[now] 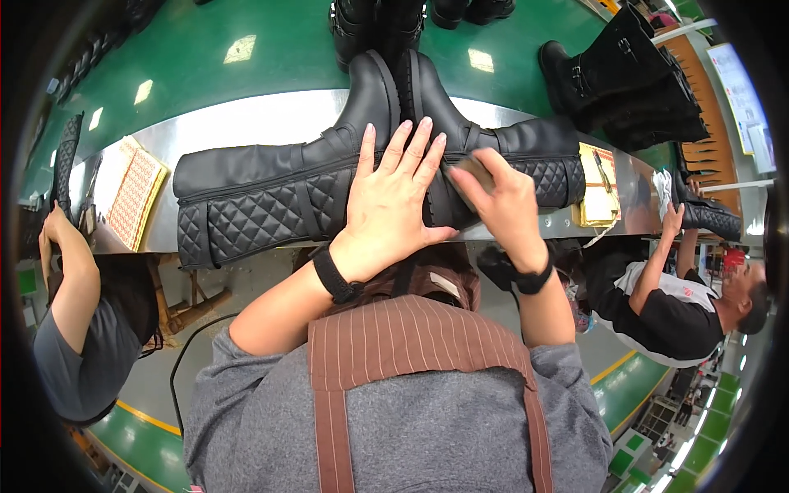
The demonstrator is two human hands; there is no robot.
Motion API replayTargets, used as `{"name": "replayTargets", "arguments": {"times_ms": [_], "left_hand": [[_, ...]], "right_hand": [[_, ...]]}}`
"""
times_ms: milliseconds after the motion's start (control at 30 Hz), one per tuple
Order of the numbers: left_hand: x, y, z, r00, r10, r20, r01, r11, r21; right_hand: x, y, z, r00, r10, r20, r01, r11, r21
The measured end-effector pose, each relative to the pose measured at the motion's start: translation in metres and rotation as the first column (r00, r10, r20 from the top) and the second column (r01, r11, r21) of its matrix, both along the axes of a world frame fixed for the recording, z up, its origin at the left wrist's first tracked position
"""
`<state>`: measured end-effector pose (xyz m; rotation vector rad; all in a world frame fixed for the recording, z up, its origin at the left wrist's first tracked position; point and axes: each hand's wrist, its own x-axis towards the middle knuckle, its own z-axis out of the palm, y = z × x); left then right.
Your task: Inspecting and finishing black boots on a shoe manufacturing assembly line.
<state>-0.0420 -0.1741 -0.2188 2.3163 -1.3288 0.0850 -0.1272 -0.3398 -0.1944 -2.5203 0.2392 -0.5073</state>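
Observation:
Two tall black boots lie on their sides on the metal-topped bench, soles facing each other at the middle. The left boot (pixel 263 201) has a quilted shaft, straps and a long zip, and its shaft points left. The shaft of the right boot (pixel 538 152) points right. My left hand (pixel 394 193) is open, palm down with fingers spread, pressing on the left boot's foot near the sole. Above the right boot's heel area my right hand (pixel 501 193) is closed, its fingertips curled and smeared by motion. Whatever they hold, if anything, cannot be made out.
Stacked patterned sheets (pixel 136 193) lie on the bench at left. Yellow-edged sheets (pixel 598 193) with a small tool on top lie at right. More black boots (pixel 616 78) stand on the green surface (pixel 279 57) beyond. Co-workers handle boots at both ends.

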Motion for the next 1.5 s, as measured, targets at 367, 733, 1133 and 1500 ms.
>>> {"name": "replayTargets", "arguments": {"times_ms": [367,733,1133,1500], "left_hand": [[0.0,-0.001,0.0,1.0,0.003,0.015,-0.003,1.0,-0.022],[-0.001,-0.001,0.001,1.0,0.005,0.01,-0.005,1.0,0.006],[-0.001,-0.001,0.0,1.0,-0.01,0.015,0.011,1.0,-0.017],[-0.001,-0.001,-0.001,1.0,0.002,0.015,-0.001,1.0,-0.013]], "right_hand": [[-0.004,0.004,-0.01,0.984,-0.162,-0.074,0.161,0.987,-0.017],[-0.01,0.005,-0.001,0.965,-0.261,0.001,0.257,0.951,0.17],[-0.02,0.004,-0.013,0.979,-0.201,-0.041,0.205,0.945,0.254],[-0.026,0.012,-0.02,0.982,-0.19,-0.022,0.189,0.952,0.24]]}}
